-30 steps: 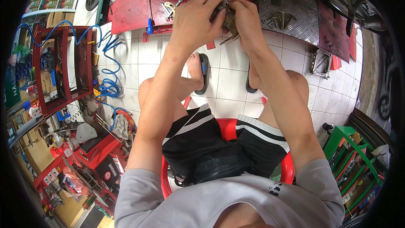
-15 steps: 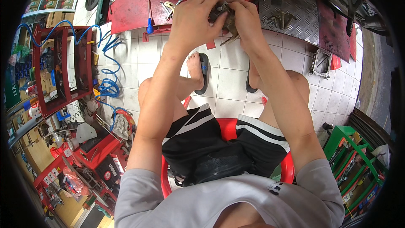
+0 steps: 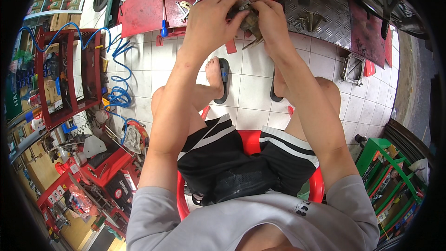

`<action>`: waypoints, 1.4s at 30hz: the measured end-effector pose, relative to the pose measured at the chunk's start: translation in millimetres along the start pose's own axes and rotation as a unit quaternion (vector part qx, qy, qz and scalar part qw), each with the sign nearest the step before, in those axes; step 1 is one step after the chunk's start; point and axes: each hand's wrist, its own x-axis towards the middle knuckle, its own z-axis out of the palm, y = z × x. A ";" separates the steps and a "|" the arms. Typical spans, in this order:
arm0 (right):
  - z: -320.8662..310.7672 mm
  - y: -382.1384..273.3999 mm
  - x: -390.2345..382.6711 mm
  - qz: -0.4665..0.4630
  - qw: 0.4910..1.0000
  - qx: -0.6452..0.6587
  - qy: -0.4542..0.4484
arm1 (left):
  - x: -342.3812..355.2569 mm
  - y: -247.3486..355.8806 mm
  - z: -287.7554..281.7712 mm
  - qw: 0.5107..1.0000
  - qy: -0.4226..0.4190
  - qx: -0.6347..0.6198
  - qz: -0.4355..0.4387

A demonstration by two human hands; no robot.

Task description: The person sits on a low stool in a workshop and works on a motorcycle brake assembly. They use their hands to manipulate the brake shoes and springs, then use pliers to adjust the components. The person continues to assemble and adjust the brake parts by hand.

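While both hands stay at the bench, a worn brownish metal part (image 3: 251,22) is held between them, above the near edge of the red bench (image 3: 144,11).

Left hand (image 3: 211,21): grip closed, fingers over the part's left side, thumb reaching across its near face.
Right hand (image 3: 272,18): grip closed, fingers pinched on the upper right side; the exact contact of the fingertips is hidden.

Change: slight. The left hand has edged leftward, and more of the part's face now shows between the hands. Bearing on the handwork: the part remains held two-handed, its hold adjusted rather than released.

Beside the left hand: open-ended wrenches (image 3: 185,13); further left, one blue-handled screwdriver (image 3: 164,30), handle toward the person.
Beside the right hand: loose bolts (image 3: 307,22) on a treaded metal plate (image 3: 331,29).
On the tiled floor, right: one metal bracket (image 3: 346,70).
On the left: one coiled blue hose (image 3: 121,96).
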 end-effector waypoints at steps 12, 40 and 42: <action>-1.2 0.8 0.2 0.004 1.000 -0.009 -0.009 | 0.8 5.6 -5.3 0.999 0.003 -0.042 -0.006; -0.1 1.9 0.4 0.003 1.000 -0.015 -0.007 | -0.7 -0.8 -6.0 0.997 0.002 -0.075 -0.035; 0.4 2.2 0.4 0.003 1.000 -0.016 -0.003 | -0.8 0.1 -7.4 0.996 0.007 -0.088 -0.029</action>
